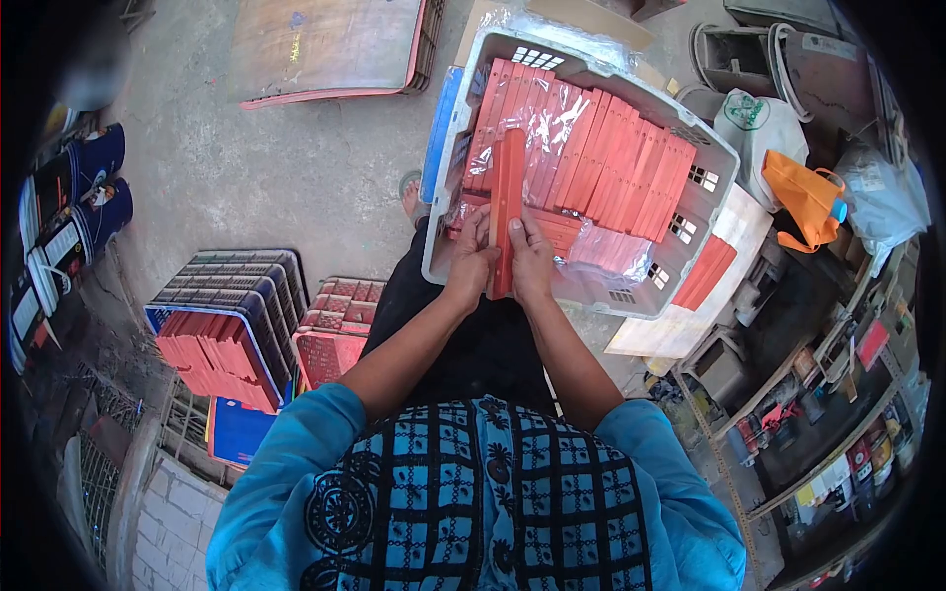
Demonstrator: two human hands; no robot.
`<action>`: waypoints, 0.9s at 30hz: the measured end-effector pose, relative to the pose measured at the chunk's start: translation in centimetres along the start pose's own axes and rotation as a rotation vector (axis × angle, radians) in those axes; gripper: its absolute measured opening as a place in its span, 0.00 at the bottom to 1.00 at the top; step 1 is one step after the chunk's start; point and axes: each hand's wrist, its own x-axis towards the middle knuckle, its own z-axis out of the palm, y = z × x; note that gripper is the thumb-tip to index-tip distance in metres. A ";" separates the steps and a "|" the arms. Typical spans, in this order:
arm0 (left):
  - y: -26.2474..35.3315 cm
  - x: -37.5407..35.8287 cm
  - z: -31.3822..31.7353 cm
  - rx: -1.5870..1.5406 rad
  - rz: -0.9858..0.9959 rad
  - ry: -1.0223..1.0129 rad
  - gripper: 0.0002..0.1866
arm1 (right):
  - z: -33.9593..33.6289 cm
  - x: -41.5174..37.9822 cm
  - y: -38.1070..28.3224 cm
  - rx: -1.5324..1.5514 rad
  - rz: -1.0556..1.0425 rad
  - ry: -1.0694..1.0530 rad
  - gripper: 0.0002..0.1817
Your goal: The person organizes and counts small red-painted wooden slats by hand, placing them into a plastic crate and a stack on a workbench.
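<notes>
Both my hands grip a long red-painted strip (pixel 509 177), which points away from me over the near side of a grey plastic crate (pixel 440 231). My left hand (pixel 473 258) closes on its left edge, thumb toward the strip. On the opposite edge, my right hand (pixel 531 258) is wrapped with its thumb on top. Inside the crate, many similar red strips (pixel 631 163) stand packed in rows, with small holes along them. Clear plastic wrap (pixel 603 246) lies over some of them.
Left of me stand a dark crate (pixel 222 286) of red pieces and a red basket (pixel 340 305). A flat board (pixel 330 44) tops a stack at the back. Right are a pale board (pixel 680 325), an orange bag (pixel 803 202) and cluttered shelves (pixel 828 443).
</notes>
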 end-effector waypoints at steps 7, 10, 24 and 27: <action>-0.5 0.5 0.7 0.055 0.071 0.036 0.33 | -0.2 0.3 0.4 -0.238 -0.128 0.019 0.21; -1.8 1.3 -0.1 0.059 0.108 0.105 0.32 | -0.9 0.1 0.3 -0.049 -0.032 -0.020 0.22; -1.9 0.5 1.1 -0.065 -0.073 0.100 0.24 | -2.4 -1.1 0.3 -0.493 0.003 -0.008 0.16; -1.0 0.5 0.8 -0.011 -0.110 0.095 0.24 | -1.3 -0.3 -0.4 -0.633 -0.089 0.023 0.18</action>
